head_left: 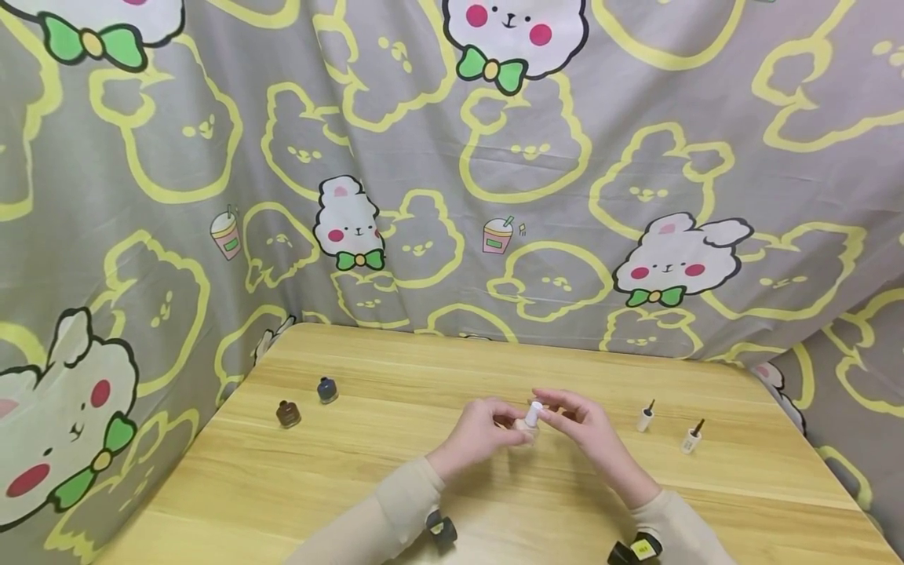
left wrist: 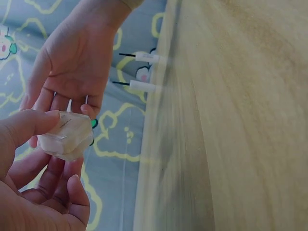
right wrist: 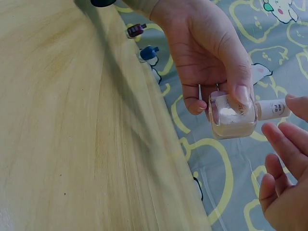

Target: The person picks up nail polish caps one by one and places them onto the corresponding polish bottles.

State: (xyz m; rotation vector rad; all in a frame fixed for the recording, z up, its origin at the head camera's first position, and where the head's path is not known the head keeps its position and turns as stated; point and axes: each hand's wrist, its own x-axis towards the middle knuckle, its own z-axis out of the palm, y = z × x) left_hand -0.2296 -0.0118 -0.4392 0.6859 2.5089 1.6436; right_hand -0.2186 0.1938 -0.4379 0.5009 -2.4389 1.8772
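Note:
My left hand [head_left: 480,431] grips a pale cream nail polish bottle [right wrist: 234,118] above the table, thumb on its label and fingers behind. The bottle is tilted, and its white cap [right wrist: 272,109] is on. My right hand [head_left: 589,431] is at the cap; its thumb touches the cap's end, and the straight forefinger lies close beside it with a small gap. Some right fingers are hidden behind the bottle in the left wrist view. Left on the table are a brown nail polish bottle [head_left: 288,414] and a dark blue one [head_left: 327,390], both without white caps.
Two white caps stand upside down on the right, brushes up: one cap [head_left: 645,420] farther back, the other cap [head_left: 691,441] nearer. The wooden table [head_left: 233,486] ends at a patterned grey curtain [head_left: 424,141]. Black straps [head_left: 441,531] sit around both wrists.

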